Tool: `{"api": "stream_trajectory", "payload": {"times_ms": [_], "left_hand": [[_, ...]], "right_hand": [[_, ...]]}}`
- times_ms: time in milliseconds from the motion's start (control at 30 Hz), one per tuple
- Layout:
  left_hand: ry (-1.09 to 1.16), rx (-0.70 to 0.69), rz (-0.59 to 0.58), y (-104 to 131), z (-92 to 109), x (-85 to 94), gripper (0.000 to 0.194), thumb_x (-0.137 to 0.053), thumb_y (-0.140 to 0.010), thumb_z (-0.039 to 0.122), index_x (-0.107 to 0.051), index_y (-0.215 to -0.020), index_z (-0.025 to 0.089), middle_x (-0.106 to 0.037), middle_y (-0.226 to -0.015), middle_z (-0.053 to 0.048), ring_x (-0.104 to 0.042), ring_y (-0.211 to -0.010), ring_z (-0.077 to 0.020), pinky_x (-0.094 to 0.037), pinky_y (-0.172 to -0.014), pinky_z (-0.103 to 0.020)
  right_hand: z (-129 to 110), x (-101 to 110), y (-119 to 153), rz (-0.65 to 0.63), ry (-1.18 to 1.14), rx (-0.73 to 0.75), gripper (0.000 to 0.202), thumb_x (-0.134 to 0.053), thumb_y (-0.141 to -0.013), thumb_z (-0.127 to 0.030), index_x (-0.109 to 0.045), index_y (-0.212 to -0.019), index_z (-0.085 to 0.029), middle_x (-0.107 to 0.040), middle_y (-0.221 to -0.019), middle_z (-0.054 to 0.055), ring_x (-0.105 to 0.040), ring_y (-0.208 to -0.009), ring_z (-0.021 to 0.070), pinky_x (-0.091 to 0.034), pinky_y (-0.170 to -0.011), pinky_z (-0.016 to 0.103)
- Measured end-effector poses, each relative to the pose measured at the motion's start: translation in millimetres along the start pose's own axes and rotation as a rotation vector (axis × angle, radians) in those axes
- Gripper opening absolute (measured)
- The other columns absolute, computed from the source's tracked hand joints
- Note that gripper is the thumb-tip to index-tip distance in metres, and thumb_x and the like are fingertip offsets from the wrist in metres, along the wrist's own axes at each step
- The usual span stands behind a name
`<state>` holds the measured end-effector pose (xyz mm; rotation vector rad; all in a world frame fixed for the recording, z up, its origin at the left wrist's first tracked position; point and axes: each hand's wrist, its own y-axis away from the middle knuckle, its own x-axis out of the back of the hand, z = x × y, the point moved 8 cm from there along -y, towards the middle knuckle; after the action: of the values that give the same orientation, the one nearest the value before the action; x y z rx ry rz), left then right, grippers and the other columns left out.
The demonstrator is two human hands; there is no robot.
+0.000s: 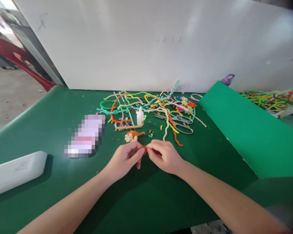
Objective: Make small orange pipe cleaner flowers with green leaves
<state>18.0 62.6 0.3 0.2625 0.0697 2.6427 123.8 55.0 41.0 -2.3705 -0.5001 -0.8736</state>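
Between the fingertips of my two hands is a small orange pipe cleaner piece [144,149], mostly covered by the fingers. My left hand [127,157] pinches it from the left, and my right hand [164,156] grips it from the right. Just beyond them lie an orange shaped pipe cleaner piece [136,133] and a cream looped one [130,138]. A small white bottle [140,117] stands upright behind these, next to a thin wooden stick [128,127]. To the right lie scissors [183,121] among the pipe cleaners.
Loose colourful pipe cleaners [136,97] spread across the green table [70,182]. A pixelated flat object [85,136] and a white case [19,172] lie left. A green board [254,133] leans at right, with more pipe cleaners [278,100] behind. A white panel [136,48] closes off the back.
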Motion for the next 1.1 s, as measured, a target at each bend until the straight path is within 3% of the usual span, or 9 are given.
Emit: {"api": "stream_trajectory", "payload": {"times_ms": [267,633,1100], "left_hand": [[0.014,0.007,0.011,1.1,-0.1,1.7,0.023,-0.046,-0.088,0.035,-0.05,-0.073,0.017,-0.054,-0.058,0.004,-0.056,-0.052,-0.0115,-0.045,-0.055,-0.024],[-0.019,0.005,0.013,1.2,1.3,0.9,0.024,-0.046,-0.088,0.034,-0.049,-0.071,0.018,-0.053,-0.057,0.004,-0.056,-0.051,-0.0112,-0.044,-0.055,-0.024],[-0.115,-0.018,0.034,2.7,1.9,1.8,0.019,-0.045,-0.087,0.032,-0.053,-0.079,0.017,-0.054,-0.059,0.003,-0.056,-0.052,-0.0114,-0.044,-0.056,-0.024]], "right_hand": [[0.0,-0.6,0.4,0.013,0.003,0.019,0.016,-0.043,-0.088,-0.017,-0.058,-0.085,-0.017,-0.047,-0.065,-0.002,-0.042,-0.054,0.0083,-0.034,-0.053,0.022],[-1.2,-2.2,-0.1,-0.024,0.02,0.01,0.016,-0.042,-0.087,-0.016,-0.056,-0.078,-0.017,-0.045,-0.064,-0.002,-0.04,-0.054,0.0084,-0.032,-0.052,0.022],[2.0,-3.5,0.5,-0.026,-0.013,-0.011,0.015,-0.043,-0.085,-0.015,-0.054,-0.076,-0.017,-0.048,-0.064,-0.002,-0.042,-0.055,0.0082,-0.033,-0.053,0.021]]}}
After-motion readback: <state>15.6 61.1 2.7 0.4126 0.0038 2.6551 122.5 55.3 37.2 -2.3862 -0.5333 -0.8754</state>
